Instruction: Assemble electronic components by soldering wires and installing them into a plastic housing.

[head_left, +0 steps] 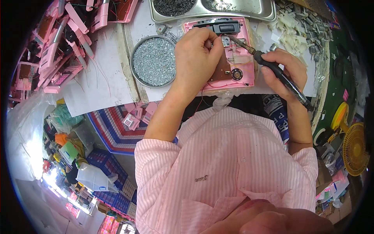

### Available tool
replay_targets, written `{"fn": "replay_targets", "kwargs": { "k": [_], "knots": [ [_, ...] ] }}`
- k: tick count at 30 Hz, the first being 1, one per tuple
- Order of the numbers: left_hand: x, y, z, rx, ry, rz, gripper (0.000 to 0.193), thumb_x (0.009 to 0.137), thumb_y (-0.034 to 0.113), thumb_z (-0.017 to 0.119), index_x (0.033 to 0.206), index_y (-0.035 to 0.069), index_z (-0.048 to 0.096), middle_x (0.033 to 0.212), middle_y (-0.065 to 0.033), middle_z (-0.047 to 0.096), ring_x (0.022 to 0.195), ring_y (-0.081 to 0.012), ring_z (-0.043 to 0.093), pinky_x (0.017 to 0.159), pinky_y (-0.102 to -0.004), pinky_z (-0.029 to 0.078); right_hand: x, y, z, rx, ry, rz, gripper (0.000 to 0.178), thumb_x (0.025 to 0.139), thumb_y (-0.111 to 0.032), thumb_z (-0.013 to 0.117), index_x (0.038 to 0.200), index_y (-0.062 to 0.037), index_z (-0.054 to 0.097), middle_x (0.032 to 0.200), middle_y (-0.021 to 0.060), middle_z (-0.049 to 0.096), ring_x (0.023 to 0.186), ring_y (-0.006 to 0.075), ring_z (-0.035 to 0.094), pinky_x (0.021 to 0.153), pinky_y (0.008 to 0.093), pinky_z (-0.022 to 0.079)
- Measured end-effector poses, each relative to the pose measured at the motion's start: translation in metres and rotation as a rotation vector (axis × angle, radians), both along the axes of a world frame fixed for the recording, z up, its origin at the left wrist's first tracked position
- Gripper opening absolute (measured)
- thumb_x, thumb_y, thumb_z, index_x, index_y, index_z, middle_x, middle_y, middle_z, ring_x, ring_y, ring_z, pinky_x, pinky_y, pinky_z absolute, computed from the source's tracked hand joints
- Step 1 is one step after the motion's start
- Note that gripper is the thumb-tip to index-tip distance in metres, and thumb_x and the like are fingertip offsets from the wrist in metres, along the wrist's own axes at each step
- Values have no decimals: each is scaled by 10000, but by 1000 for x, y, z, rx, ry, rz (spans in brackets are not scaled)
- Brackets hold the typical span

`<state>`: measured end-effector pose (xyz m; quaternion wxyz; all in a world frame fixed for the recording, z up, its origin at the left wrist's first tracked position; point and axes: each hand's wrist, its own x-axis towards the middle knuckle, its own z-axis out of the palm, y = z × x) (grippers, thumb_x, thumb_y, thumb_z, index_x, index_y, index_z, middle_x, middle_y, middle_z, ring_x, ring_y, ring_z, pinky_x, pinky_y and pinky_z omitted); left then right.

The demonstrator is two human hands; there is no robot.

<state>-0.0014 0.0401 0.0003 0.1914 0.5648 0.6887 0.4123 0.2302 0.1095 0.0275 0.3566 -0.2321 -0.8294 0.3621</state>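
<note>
Pinching a thin wire against the open pink casing [230,54], the left hand [196,54] steadies it while right-hand [286,70] fingers wrap the soldering iron [272,66], tip angled onto the joint.

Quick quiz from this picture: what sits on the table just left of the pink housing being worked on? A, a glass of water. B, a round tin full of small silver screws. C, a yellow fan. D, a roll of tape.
B: a round tin of screws lies on the white table beside the left hand, which rests on the pink housing, while the right hand holds a soldering iron.
</note>
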Motion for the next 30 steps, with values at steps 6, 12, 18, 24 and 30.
{"fn": "replay_targets", "kwargs": {
  "k": [6,12,18,24,30],
  "knots": [
    [2,1,-2,31,9,11,100,833,87,727,797,7,680,673,-47,597,573,-109,546,548,-259,446,-5,1,-1,24,-18,1,279,773,-96,784,1033,-33,703,786,90,676,621,206,606,574,291,460],
    [2,1,-3,36,21,25,96,830,79,724,790,6,675,663,-46,586,564,-108,537,542,-261,442,-6,5,0,67,-45,24,299,740,-72,792,1025,-38,709,759,82,656,603,215,579,558,309,445],
    [4,1,-2,43,14,39,99,825,79,729,786,7,674,663,-50,588,562,-114,537,541,-264,440,-8,12,0,167,-28,97,301,707,-26,791,1001,-40,725,731,67,632,636,217,574,558,310,433],
    [4,2,-2,43,8,29,101,824,79,734,787,4,677,668,-48,592,568,-113,542,549,-264,445,0,15,6,126,-85,132,283,706,-9,776,982,-42,727,745,72,636,644,222,572,558,319,435],
    [4,1,-3,48,-10,42,100,823,77,737,790,3,679,677,-46,600,572,-109,542,552,-260,447,-8,18,10,118,-107,148,278,705,-3,767,978,-37,724,730,68,613,649,228,573,567,325,439]
  ]
}}
